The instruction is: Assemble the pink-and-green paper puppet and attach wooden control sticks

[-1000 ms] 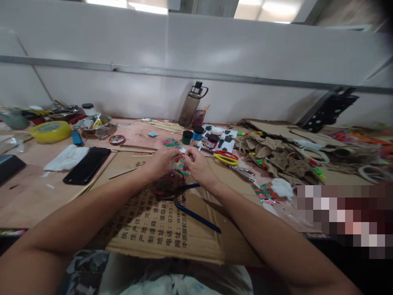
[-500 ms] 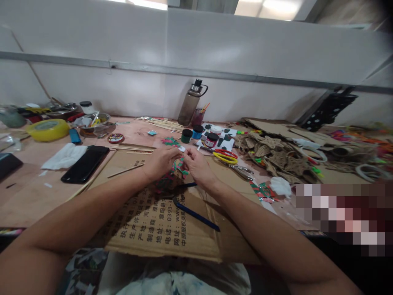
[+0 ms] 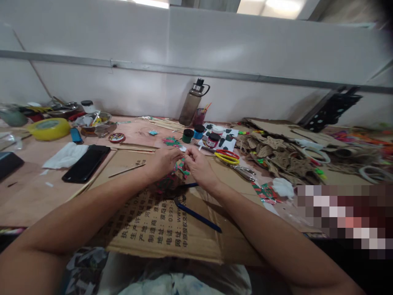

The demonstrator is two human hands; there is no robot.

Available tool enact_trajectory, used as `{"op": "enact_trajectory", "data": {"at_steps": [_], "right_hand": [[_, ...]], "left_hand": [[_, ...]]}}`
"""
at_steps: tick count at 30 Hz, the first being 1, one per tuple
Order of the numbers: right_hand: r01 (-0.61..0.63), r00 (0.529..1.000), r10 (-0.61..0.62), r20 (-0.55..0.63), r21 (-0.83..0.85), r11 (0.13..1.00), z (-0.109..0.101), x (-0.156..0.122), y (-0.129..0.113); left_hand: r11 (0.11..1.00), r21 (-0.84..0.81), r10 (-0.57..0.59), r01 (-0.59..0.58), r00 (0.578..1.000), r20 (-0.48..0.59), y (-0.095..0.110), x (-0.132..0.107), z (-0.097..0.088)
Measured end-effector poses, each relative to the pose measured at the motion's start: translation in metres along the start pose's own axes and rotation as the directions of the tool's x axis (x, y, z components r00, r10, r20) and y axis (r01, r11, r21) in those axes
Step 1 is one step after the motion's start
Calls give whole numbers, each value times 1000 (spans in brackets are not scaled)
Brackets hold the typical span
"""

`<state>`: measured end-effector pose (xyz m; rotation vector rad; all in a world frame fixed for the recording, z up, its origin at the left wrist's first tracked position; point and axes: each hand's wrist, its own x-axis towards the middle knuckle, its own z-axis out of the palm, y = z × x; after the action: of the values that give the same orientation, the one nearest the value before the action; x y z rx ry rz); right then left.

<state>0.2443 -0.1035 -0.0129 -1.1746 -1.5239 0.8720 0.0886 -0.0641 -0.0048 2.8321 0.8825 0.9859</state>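
My left hand (image 3: 163, 162) and my right hand (image 3: 199, 166) meet above a flattened printed cardboard sheet (image 3: 147, 221). Both pinch a small white piece (image 3: 183, 150) between their fingertips. Under and between them hangs a red and green patterned craft piece (image 3: 168, 180), partly hidden by the hands. Blue-handled scissors (image 3: 193, 211) lie on the cardboard just in front of my right wrist.
A black phone (image 3: 86, 163) and white tissue (image 3: 66, 155) lie left. Yellow tape roll (image 3: 49, 129), metal bowl (image 3: 95, 123), wooden sticks (image 3: 135, 148), water bottle (image 3: 193, 102), paint jars (image 3: 211, 140), yellow-red scissors (image 3: 227, 156) and cardboard cut-outs (image 3: 282, 157) crowd the back and right.
Both hands have stayed together over the craft piece, with only slight finger movement. The view has shifted a little.
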Motion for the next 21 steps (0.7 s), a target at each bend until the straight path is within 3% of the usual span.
{"op": "enact_trajectory", "data": {"at_steps": [6,8,15,21], "right_hand": [[-123,992,116,44,294,948,7,-1,-2],[-147,989,139,50,315,938,8,0,-1],[-112,993,104,57,167,980,-1,5,2],[-57,991,58,118,-13,998,-14,8,-4]], "left_hand": [[996,92,16,-17,1000,14,3,-2,-2],[995,103,-2,-1,1000,29,2,-2,-1],[998,-24,-48,49,998,39,-10,1,7],[990,-106,-97,91,994,-56,-20,3,3]]}}
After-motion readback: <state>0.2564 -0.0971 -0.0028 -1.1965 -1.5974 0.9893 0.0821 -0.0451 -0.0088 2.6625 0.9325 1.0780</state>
